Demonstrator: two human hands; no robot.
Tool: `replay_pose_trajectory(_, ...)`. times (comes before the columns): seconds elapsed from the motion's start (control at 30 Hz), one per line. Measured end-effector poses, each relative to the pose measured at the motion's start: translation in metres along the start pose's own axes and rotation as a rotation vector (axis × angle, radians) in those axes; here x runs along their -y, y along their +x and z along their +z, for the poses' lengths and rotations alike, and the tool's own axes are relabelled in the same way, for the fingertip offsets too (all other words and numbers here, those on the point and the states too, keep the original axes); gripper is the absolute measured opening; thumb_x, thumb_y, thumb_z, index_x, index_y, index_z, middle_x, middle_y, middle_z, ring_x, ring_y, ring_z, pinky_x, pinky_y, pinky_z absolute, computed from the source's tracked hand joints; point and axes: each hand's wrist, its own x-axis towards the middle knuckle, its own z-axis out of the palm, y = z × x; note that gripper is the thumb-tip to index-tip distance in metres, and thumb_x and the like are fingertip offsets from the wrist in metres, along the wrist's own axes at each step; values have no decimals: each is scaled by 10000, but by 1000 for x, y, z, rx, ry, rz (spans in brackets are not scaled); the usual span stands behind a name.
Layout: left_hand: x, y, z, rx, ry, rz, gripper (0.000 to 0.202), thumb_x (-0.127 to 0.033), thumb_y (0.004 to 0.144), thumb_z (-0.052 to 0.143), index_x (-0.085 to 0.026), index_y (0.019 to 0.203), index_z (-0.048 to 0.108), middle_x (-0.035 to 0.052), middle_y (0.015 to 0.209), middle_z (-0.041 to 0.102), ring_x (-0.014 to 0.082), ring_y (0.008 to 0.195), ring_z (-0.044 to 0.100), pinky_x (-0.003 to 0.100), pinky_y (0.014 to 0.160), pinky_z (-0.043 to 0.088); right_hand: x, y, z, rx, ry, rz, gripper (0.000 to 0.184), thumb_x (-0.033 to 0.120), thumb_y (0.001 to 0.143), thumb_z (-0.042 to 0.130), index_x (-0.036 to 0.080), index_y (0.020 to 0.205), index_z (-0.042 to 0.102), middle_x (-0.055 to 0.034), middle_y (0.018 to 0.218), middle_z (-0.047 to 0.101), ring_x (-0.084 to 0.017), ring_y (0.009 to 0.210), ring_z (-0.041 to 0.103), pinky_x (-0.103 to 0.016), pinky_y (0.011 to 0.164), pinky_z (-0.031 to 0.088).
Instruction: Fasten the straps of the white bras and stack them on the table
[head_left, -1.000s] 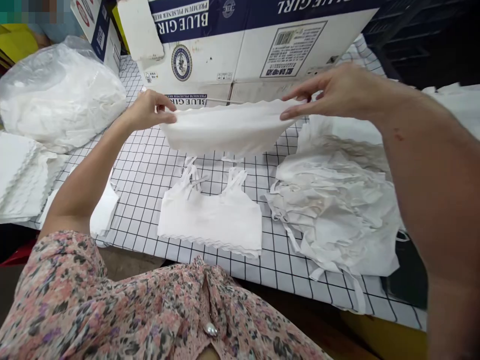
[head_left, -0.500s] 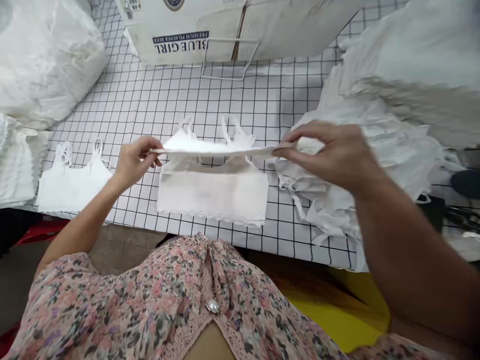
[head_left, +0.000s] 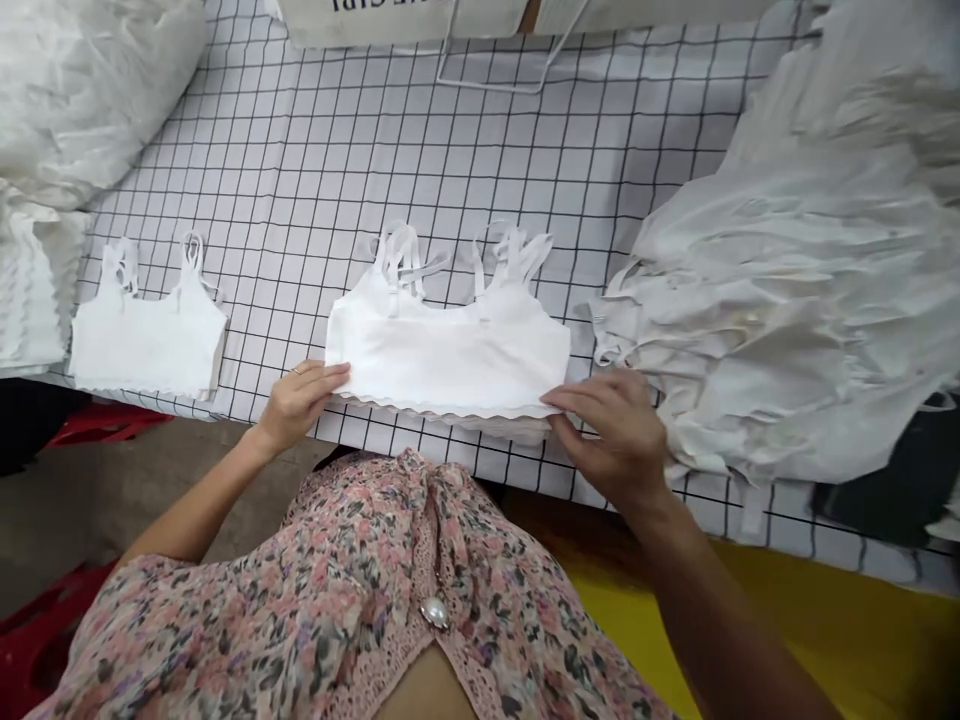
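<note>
A white strappy bra top (head_left: 450, 350) lies flat on a small stack of the same kind, its straps pointing away from me. At its lower left corner, my left hand (head_left: 300, 400) pinches the scalloped hem between thumb and fingers. My right hand (head_left: 615, 425) grips the lower right corner of that hem, thumb below and fingers on top. Edges of the tops underneath show just below the hem. To the left sits another neat stack of white bra tops (head_left: 150, 340), apart from my hands.
A loose heap of white garments (head_left: 787, 320) covers the table's right side. At the upper left is a full plastic bag (head_left: 90, 90), with folded white pieces (head_left: 30, 290) below it. A cardboard box (head_left: 405, 25) and a white wire frame (head_left: 495, 88) stand at the back.
The top stretched between my hands has come down flat onto the stack, and both hands have moved down toward the table's front edge with its hem. The view has tilted lower.
</note>
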Motion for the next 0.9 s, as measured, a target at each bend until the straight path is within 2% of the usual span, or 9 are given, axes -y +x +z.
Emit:
replay_pose_trajectory(0.1, 4, -14, 13, 16, 34, -54, 285, -160, 1099, 568, -247, 1245, 798, 99, 1307, 845, 214, 1180, 848, 454, 1013, 717, -1, -18, 9, -26, -16, -1, 163, 207, 986, 664, 293, 965, 801, -40, 939, 808, -266, 918, 722, -598, 1129, 551)
replay_pose_trajectory(0.2, 4, -20, 16, 7, 19, -95, 283, -176, 1108, 565, -258, 1246, 798, 89, 1301, 849, 215, 1195, 843, 465, 1016, 715, 0, -23, 7, -43, -37, -62, 167, 176, 983, 681, 298, 992, 795, -33, 948, 814, -263, 919, 732, -590, 1146, 552)
replay_pose_trajectory(0.3, 2, -26, 17, -8, 23, -77, 289, -163, 1112, 567, -258, 1263, 795, 86, 1303, 848, 206, 1182, 846, 452, 1016, 713, 2, -27, 5, -25, -51, -141, 184, 128, 979, 693, 281, 1031, 781, -22, 949, 825, -248, 908, 740, -574, 1156, 552)
replay_pose_trajectory(0.4, -1, -30, 18, -26, 71, -19, 330, -111, 1087, 597, -264, 1319, 775, 82, 1314, 844, 205, 1157, 843, 449, 1001, 707, 4, -33, 7, 8, -84, -107, 168, 151, 1001, 671, 275, 984, 784, -21, 937, 827, -242, 910, 743, -566, 1159, 547)
replay_pose_trajectory(0.5, -2, -29, 17, -42, 118, -21, 382, -92, 1059, 629, -303, 1349, 763, 59, 1288, 854, 230, 1121, 820, 466, 929, 705, 8, -35, 8, 40, -105, -56, 184, 178, 1013, 658, 282, 939, 789, -22, 922, 826, -243, 901, 753, -584, 1162, 552)
replay_pose_trajectory(0.67, 2, -24, 13, -74, 89, -49, 434, -94, 1053, 619, -334, 1390, 751, 41, 1314, 849, 252, 1137, 790, 495, 918, 677, 13, -29, 5, -10, -64, -79, 192, 135, 987, 683, 294, 988, 791, -28, 930, 822, -244, 906, 752, -612, 1183, 544)
replay_pose_trajectory(0.73, 4, -25, 11, -55, 104, -67, 426, -102, 1032, 649, -345, 1362, 767, 31, 1301, 853, 263, 1115, 777, 507, 914, 661, 11, -29, 3, 27, -68, -83, 194, 145, 992, 672, 298, 987, 792, -29, 932, 814, -241, 913, 744, -620, 1209, 514)
replay_pose_trajectory(0.83, 2, -26, 4, 34, 152, -116, 394, -109, 996, 678, -359, 1275, 799, 15, 1281, 860, 289, 1097, 745, 542, 927, 616, 9, -33, -3, 85, -95, -129, 112, 222, 998, 700, 294, 992, 785, -32, 942, 813, -241, 901, 735, -634, 1248, 464)
replay_pose_trajectory(0.9, -5, -20, 0, 43, 158, -133, 423, -88, 971, 662, -356, 1270, 796, 22, 1315, 849, 302, 1133, 731, 562, 960, 590, 14, -31, -5, 62, -102, -154, 147, 317, 1026, 686, 288, 1129, 786, -61, 1017, 831, -268, 945, 758, -638, 1259, 448)
